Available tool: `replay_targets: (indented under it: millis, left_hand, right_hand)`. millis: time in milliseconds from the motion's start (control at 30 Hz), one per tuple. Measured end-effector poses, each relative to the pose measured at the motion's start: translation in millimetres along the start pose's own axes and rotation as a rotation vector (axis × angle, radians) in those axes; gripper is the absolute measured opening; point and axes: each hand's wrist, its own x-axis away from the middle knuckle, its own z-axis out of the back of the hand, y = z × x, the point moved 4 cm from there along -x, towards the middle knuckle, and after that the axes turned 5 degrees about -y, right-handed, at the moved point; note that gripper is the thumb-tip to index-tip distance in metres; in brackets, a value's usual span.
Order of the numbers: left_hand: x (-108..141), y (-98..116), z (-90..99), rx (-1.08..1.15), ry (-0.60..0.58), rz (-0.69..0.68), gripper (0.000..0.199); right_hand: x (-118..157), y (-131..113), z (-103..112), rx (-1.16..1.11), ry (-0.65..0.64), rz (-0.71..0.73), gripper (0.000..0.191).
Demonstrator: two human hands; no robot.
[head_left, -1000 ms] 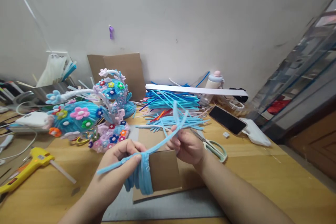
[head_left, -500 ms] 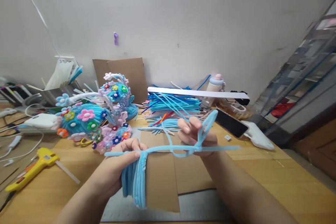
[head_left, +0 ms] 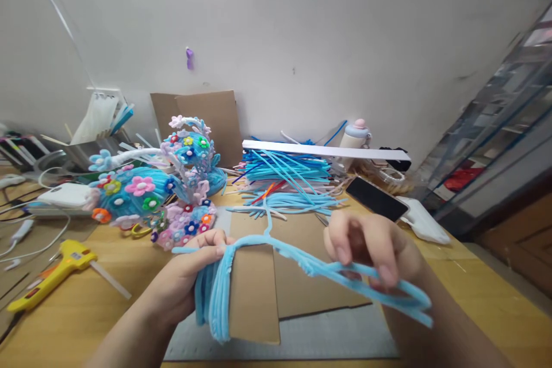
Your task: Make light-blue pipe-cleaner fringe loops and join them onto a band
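Your left hand (head_left: 190,282) is closed around a cardboard strip (head_left: 254,293) and the light-blue pipe cleaners (head_left: 213,299) wound over its left end, thumb pressed across the top of the winding. The strip is held up off the table (head_left: 474,299), tilted a little, above a flat cardboard sheet (head_left: 310,276) and a grey mat (head_left: 302,339).

Your right hand (head_left: 371,253) is out to the right, fingers curled over a twisted blue strand (head_left: 328,269) that runs from the top of the winding across to it; the strand's looped ends stick out past the hand, blurred. The pinch itself is hidden under the fingers, so how tightly it is gripped cannot be told.

Behind the sheet lies a pile of blue stems (head_left: 288,175) under a white bar (head_left: 323,150). A phone (head_left: 375,198) lies to the right of the pile. To the left stand flower-covered blue figures (head_left: 142,192), and a yellow glue gun (head_left: 52,273) lies near the left edge.
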Motion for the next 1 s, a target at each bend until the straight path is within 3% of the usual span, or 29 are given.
replay_targets:
  millis: [167, 300, 367, 433, 533, 633, 700, 833, 933, 1000]
  left_hand:
    - [0.2, 0.1, 2.5, -0.006, 0.038, -0.012, 0.017]
    - [4.2, 2.9, 4.7, -0.098, 0.084, -0.097, 0.019]
    - [8.5, 6.0, 6.7, -0.2, 0.123, -0.174, 0.019]
    - [15.2, 9.7, 7.8, -0.35, 0.192, -0.257, 0.019]
    - [29.7, 16.2, 2.1, -0.659, 0.345, -0.394, 0.018]
    - [44.8, 22.2, -14.8, -0.945, 0.464, -0.553, 0.015]
    - [51.8, 24.3, -24.1, -1.014, 0.533, -0.607, 0.015]
    - [57.1, 24.6, -30.2, -1.013, 0.583, -0.573, 0.017]
    - [61.6, 24.0, -29.2, -1.015, 0.599, -0.562, 0.018]
    - [64.7, 23.5, -27.4, -1.017, 0.624, -0.561, 0.017]
  right_hand:
    - [14.9, -26.2, -32.4, 0.624, 0.041, -0.095, 0.008]
    - [34.0, -32.1, -45.4, 0.886, 0.334, -0.163, 0.012]
    - [46.5, -29.0, -42.8, 0.908, 0.568, -0.171, 0.008]
    - [60.5, -18.4, -34.9, 0.84, 0.814, -0.209, 0.024]
    - [77.7, 13.6, -22.5, 0.517, 1.001, -0.355, 0.028]
    - [87.0, 45.5, -21.2, 0.187, 0.988, -0.481, 0.02]
    - [88.3, 58.3, -27.1, 0.104, 0.878, -0.529, 0.013]
    - [85.8, 68.0, -44.0, 0.173, 0.616, -0.623, 0.017]
    - [82.9, 70.9, -50.4, 0.24, 0.571, -0.761, 0.02]
    - [76.6, 68.8, -51.3, 0.382, 0.525, -0.779, 0.024]
